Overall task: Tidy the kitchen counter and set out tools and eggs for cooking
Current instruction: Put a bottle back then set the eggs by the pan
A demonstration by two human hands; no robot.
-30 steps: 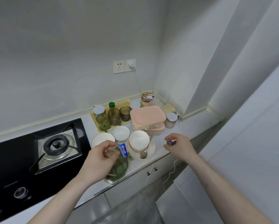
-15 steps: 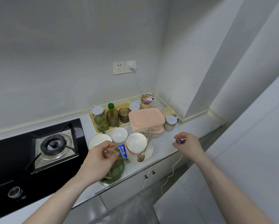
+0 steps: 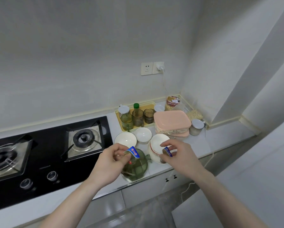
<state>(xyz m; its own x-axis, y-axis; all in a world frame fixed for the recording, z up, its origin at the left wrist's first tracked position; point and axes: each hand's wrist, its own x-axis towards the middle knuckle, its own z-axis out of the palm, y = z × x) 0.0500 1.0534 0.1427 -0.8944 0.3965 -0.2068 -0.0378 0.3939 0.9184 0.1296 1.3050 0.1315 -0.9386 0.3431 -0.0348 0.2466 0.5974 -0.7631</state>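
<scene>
My left hand (image 3: 110, 159) pinches a small blue wrapper piece (image 3: 134, 151) with red lettering above a green glass pot (image 3: 135, 167) at the counter's front edge. A second small blue wrapper piece (image 3: 167, 151) is pinched in my right hand (image 3: 179, 156), which hovers over a white bowl with a red rim (image 3: 156, 143) on a saucer. Two more white bowls (image 3: 125, 139) (image 3: 143, 134) stand behind the pot. No eggs are in view.
A yellow tray (image 3: 152, 105) holds tinted glasses (image 3: 137, 117), a green-capped bottle and a jar. Pink-lidded boxes (image 3: 171, 121) are stacked to the right, with a white-lidded jar (image 3: 197, 127) and snack cup (image 3: 171, 102). A black gas hob (image 3: 47, 150) fills the left. A cable hangs from the socket (image 3: 159, 67).
My right hand has moved left from the open counter to above the red-rimmed bowl, carrying its wrapper piece. The left hand stays over the green pot; the camera view shifted right.
</scene>
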